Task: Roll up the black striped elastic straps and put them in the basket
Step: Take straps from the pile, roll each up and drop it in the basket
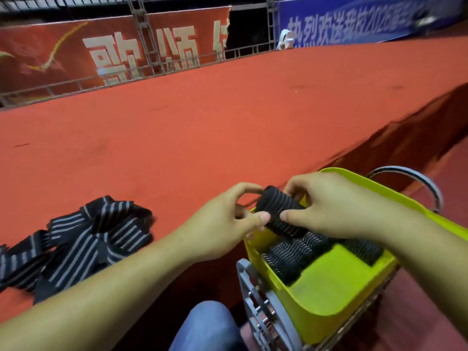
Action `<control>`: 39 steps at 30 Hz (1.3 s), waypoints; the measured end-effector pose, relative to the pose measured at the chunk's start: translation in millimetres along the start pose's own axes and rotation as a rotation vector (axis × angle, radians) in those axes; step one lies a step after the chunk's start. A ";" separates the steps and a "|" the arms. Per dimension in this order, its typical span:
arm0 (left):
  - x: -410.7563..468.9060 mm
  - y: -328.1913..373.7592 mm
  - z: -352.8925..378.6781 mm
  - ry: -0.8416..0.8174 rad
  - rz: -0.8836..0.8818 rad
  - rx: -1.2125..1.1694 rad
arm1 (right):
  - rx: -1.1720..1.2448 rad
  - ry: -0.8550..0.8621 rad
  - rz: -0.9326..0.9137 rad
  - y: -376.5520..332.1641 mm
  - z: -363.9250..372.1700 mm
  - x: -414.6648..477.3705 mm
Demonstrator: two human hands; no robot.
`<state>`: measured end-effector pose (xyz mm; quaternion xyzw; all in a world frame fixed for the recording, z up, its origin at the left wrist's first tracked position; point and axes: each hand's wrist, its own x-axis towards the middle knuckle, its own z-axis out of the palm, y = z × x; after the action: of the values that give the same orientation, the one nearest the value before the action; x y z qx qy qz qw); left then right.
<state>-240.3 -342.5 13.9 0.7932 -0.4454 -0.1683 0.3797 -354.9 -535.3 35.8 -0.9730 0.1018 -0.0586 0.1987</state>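
Observation:
A rolled black striped strap [276,211] is held between both hands just above the near-left corner of the yellow-green basket [336,295]. My left hand [228,219] pinches its left end with thumb and curled fingers. My right hand [326,206] grips its right end from above. Inside the basket lie several rolled straps [288,259], partly hidden under my right forearm. A loose pile of unrolled black striped straps [83,239] lies on the red carpeted platform [202,117] to the left.
The basket rests on a grey wheeled frame [263,310] with a curved handle [428,183] behind it. The platform edge drops off just left of the basket. My knee in blue jeans [207,328] is below. Red and blue banners and metal railing stand at the back.

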 end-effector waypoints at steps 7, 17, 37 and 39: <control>42.1 -59.9 18.8 0.052 0.042 0.261 | -0.077 -0.152 0.336 98.3 2.5 31.0; 50.4 -83.1 37.6 0.189 0.155 0.296 | -0.178 -0.570 0.627 171.9 46.2 57.8; 48.7 -78.4 49.3 0.219 0.148 0.238 | -0.683 -0.988 0.658 152.1 94.1 84.2; 48.7 -78.5 51.2 0.222 0.149 0.224 | -0.766 -0.967 0.559 152.3 94.6 83.2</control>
<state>-199.3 -381.6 -75.2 0.8090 -0.4744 -0.0002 0.3471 -286.0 -655.4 -105.3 -0.8286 0.2631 0.4770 -0.1292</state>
